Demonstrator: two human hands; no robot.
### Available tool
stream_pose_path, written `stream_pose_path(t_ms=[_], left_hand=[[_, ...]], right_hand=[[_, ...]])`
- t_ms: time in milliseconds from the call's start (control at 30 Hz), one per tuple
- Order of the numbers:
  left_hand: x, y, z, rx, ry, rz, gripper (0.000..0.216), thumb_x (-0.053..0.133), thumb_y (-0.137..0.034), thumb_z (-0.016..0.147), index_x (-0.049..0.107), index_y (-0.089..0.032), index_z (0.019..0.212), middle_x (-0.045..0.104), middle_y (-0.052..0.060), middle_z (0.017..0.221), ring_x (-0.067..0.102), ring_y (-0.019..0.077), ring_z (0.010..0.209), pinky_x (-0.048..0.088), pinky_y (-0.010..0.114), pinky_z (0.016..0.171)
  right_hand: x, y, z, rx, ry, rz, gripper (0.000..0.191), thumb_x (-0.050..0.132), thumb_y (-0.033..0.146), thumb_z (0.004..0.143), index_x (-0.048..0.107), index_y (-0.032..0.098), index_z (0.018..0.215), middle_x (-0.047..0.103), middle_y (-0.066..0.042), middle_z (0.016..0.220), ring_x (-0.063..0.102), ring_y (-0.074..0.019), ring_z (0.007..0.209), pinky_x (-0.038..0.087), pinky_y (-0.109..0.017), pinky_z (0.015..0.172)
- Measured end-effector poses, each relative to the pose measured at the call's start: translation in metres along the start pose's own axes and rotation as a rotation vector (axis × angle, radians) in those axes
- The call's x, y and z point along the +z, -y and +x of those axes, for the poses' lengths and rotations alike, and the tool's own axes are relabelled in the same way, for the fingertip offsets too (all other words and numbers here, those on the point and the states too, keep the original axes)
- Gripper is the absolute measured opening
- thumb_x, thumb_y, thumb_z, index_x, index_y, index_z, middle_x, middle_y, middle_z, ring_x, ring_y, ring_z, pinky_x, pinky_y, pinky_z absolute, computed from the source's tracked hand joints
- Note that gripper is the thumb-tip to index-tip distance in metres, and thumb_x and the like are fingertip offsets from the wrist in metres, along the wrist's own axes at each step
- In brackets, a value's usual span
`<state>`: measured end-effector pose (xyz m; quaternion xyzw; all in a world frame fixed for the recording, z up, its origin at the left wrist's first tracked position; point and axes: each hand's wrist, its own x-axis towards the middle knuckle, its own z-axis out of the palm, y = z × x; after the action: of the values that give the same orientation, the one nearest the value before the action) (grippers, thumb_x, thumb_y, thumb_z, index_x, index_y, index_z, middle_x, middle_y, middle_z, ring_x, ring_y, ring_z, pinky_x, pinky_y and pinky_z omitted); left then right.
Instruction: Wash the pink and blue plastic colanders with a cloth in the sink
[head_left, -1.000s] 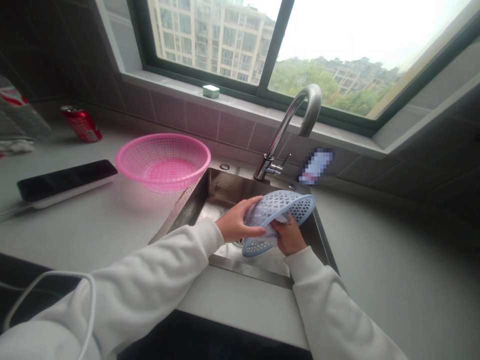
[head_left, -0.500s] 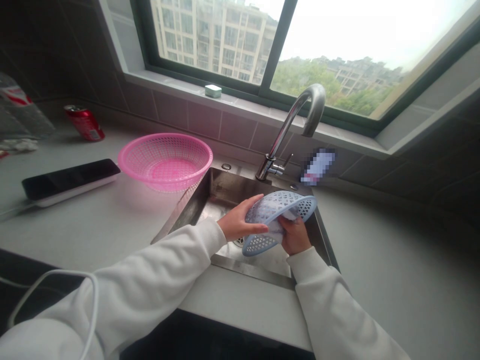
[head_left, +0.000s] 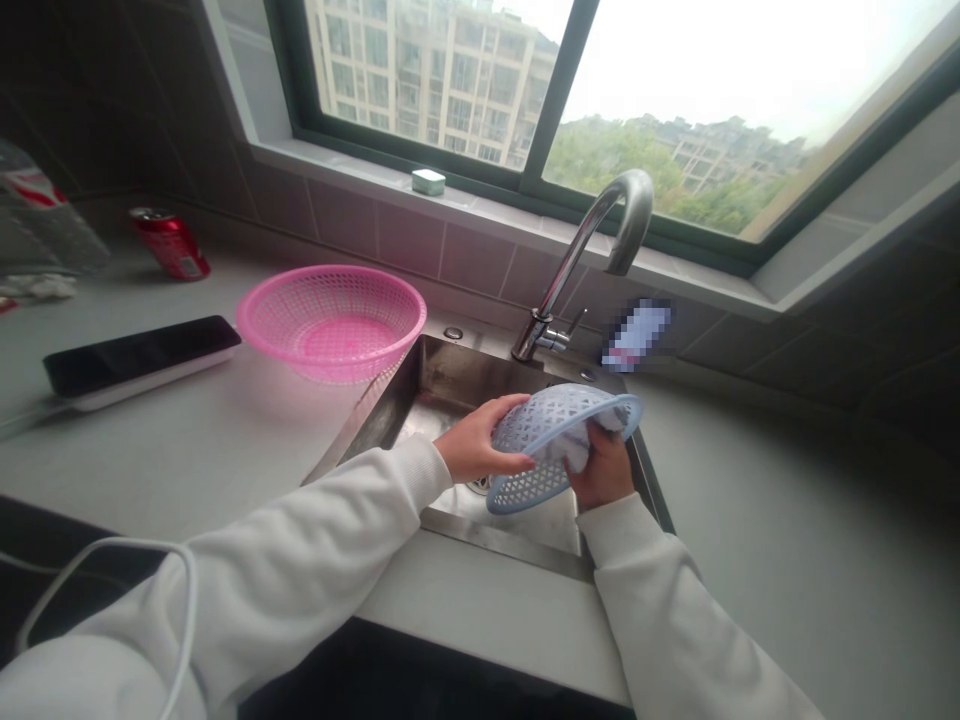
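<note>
My left hand [head_left: 474,440] clasps the blue colander [head_left: 536,416], which might slip if my right hand [head_left: 606,472], gripping white cloth [head_left: 574,446], overpresses.

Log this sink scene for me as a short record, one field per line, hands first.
Left hand: holds the blue perforated basket from its left side
Right hand: holds a white cloth at the basket's open side
Blue basket: tilted, held over the sink
Faucet: behind the sink, no water seen running from it
Left of sink: pink basket, upright on the counter
Farther left: red can, dark-topped device, clear bottle
Windowsill: small pale block
</note>
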<state>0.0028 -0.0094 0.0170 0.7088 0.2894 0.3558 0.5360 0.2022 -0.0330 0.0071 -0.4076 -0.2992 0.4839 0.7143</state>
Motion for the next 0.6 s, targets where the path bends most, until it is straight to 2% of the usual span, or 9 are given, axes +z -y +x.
stream_pose_path(t_ms=[67,167,233,367,433,600], left_hand=[[0.0003,0.0013,-0.0001,0.014,0.005,0.017,0.094,0.084,-0.039,0.064,0.042,-0.022,0.147,0.043,0.016,0.152,0.045,0.0376,0.137,0.036,0.055,0.115],[0.0007,0.002,-0.0001,0.029,-0.005,0.017,0.093,0.083,-0.036,0.065,0.041,-0.023,0.148,0.043,0.015,0.152,0.045,0.0367,0.137,0.037,0.053,0.115],[0.0005,0.0012,-0.0002,0.026,-0.019,0.01,0.092,0.082,-0.036,0.066,0.041,-0.023,0.148,0.043,0.015,0.152,0.045,0.0365,0.136,0.038,0.053,0.114],[0.0008,0.0004,-0.0006,0.022,-0.009,0.052,0.095,0.083,-0.041,0.065,0.041,-0.021,0.148,0.042,0.017,0.152,0.044,0.0378,0.137,0.035,0.055,0.115],[0.0017,0.0015,-0.0006,0.029,-0.002,0.061,0.095,0.083,-0.04,0.065,0.041,-0.022,0.149,0.042,0.016,0.152,0.044,0.0375,0.137,0.035,0.055,0.116],[0.0012,0.0041,0.0003,0.03,-0.011,0.005,0.098,0.083,-0.041,0.066,0.038,-0.021,0.15,0.041,0.017,0.154,0.042,0.0369,0.139,0.034,0.054,0.117]], right_hand=[[-0.0017,-0.0006,-0.0002,0.001,0.006,-0.017,0.045,0.085,0.036,0.064,0.067,0.026,0.103,0.077,-0.001,0.098,0.072,-0.0301,0.1,0.057,-0.053,0.093],[-0.0019,-0.003,-0.005,0.04,0.119,-0.136,0.052,0.09,0.027,0.055,0.067,0.025,0.102,0.078,0.0,0.097,0.071,-0.0297,0.102,0.056,-0.051,0.097],[-0.0012,-0.0034,-0.0063,0.049,0.147,-0.158,0.052,0.091,0.026,0.055,0.067,0.026,0.101,0.078,0.0,0.096,0.072,-0.029,0.101,0.056,-0.05,0.097],[-0.0006,-0.0007,-0.0011,0.0,0.004,-0.029,0.044,0.085,0.038,0.064,0.067,0.03,0.104,0.077,0.001,0.1,0.072,-0.0277,0.098,0.058,-0.049,0.094],[0.0003,-0.0005,-0.0005,0.006,-0.018,-0.01,0.045,0.085,0.04,0.064,0.067,0.029,0.103,0.077,-0.001,0.1,0.072,-0.0289,0.1,0.058,-0.05,0.093],[0.0046,-0.0015,-0.0078,0.155,0.146,-0.128,0.056,0.091,0.028,0.052,0.068,0.025,0.102,0.078,-0.003,0.097,0.07,-0.0329,0.106,0.057,-0.053,0.095]])
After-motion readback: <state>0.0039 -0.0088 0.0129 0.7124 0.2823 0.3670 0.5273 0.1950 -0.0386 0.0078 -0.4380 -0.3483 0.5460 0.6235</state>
